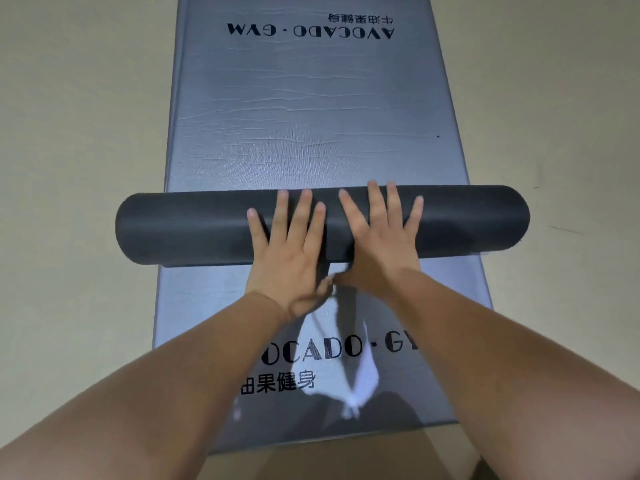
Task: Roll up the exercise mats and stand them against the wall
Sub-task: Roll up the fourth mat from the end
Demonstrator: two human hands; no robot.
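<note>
Your forearms reach forward side by side over the grey mat point(311, 116) on the floor point(69, 133). Your left hand point(287, 251) and right hand point(381, 244) lie palm-down, fingers spread, flat on the black roll point(180, 230) lying crosswise on that mat; neither grip closes around it.

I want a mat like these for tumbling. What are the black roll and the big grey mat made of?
The black roll looks like matte rubber or foam: dull, smooth, no shine. The grey mat looks like padded vinyl or faux leather: slightly glossy, finely wrinkled, with printed lettering. Both are guesses from looks. Both hands, left and right, press flat on the roll.
</note>
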